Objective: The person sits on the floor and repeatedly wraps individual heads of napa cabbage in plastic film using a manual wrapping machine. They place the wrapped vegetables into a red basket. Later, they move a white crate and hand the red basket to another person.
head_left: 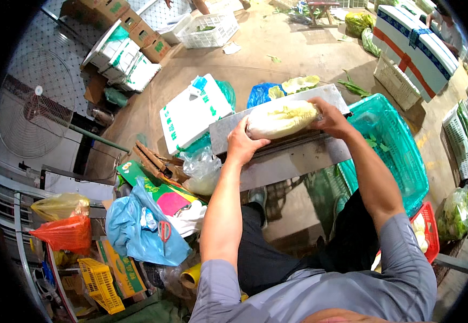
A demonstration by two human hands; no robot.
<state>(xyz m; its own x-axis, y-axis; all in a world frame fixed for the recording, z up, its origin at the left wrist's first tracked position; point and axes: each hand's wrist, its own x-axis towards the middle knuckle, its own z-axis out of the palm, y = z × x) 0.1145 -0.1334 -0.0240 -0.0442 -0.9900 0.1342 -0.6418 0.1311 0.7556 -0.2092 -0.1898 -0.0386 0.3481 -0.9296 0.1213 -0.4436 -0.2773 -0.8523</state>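
Note:
A pale napa cabbage (283, 119) lies crosswise between my two hands, over a long grey metal stand (234, 131). My left hand (243, 141) grips its white stem end, thumb on the near side. At the leafy yellow end my right hand (329, 117) holds it, fingers curled around the tip. The cabbage has a glossy surface; whether film covers it I cannot tell. Loose cabbage leaves (300, 84) and a blue plastic bag (263, 93) are just beyond the stand.
A crate lined with green plastic (403, 149) stands at my right, a red basket (429, 232) nearer me. Left of the stand are a white foam box lid (193, 115), a clear plastic bag (201, 167) and a blue bag (137, 226) with red-handled scissors (164, 231). A fan (34, 105) stands farther left.

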